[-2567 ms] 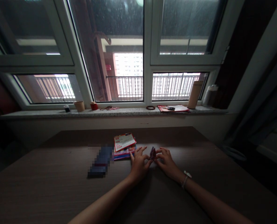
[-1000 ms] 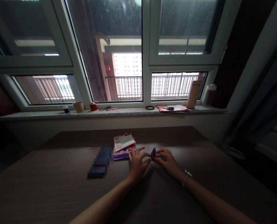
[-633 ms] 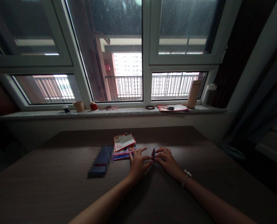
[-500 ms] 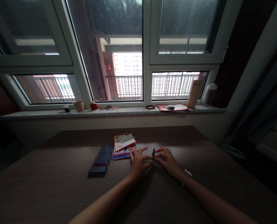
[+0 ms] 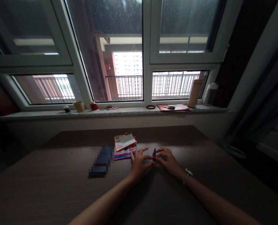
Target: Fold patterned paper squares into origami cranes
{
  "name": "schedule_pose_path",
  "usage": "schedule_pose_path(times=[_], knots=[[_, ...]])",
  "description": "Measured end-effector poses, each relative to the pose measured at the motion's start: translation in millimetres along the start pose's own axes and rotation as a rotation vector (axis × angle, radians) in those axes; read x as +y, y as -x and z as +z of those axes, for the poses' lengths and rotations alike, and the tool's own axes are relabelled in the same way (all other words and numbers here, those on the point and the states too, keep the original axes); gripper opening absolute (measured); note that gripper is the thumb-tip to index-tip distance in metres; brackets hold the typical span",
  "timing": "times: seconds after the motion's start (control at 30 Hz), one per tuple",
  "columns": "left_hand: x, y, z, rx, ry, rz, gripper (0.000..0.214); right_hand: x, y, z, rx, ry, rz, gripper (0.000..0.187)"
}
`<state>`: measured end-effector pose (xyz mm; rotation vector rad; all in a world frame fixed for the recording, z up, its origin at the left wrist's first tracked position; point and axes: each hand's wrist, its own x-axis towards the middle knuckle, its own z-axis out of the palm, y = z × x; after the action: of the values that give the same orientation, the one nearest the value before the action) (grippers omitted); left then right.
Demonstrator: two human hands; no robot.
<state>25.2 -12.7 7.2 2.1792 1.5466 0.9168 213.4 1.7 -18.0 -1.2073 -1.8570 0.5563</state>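
Note:
Both my hands rest on a dark wooden table (image 5: pixel 59 187) and meet at a small folded piece of paper (image 5: pixel 154 153), dark blue and pink, standing on edge. My left hand (image 5: pixel 139 164) pinches its left side between thumb and fingers. From the right, my right hand (image 5: pixel 168 162), with a white band at the wrist, pinches the other side. Just left of my left hand lies a stack of coloured printed papers (image 5: pixel 124 144).
A dark flat object (image 5: pixel 100 162), blurred out, lies left of the paper stack. The stone window sill (image 5: pixel 129 112) behind the table holds a small cup (image 5: pixel 79 106), a red pot (image 5: pixel 94 106), a ring (image 5: pixel 150 107), red papers (image 5: pixel 173 107), a tall tan flask (image 5: pixel 194 88) and a kettle (image 5: pixel 209 93).
The folded paper was pressed narrower between my fingertips, from a wider tilted shape to a thin upright one. My hands stayed at the same spot.

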Motion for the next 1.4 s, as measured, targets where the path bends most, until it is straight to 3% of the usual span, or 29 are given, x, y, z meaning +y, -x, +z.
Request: schedule_pose_path(times=[0.53,0.87,1.4], knots=[[-3.1,-4.0,2.7,-0.012,0.044,-0.027,0.009,-8.8,1.7,-2.3,-0.07,0.028,-0.021,0.015],[-2.7,-1.9,2.1,0.017,0.051,-0.043,0.008,-6.3,0.3,-0.7,-0.018,0.035,-0.016,0.013],[-3.2,-3.7,1.9,0.023,0.078,-0.051,0.007,-6.4,2.7,-2.4,-0.064,0.044,-0.002,0.007]])
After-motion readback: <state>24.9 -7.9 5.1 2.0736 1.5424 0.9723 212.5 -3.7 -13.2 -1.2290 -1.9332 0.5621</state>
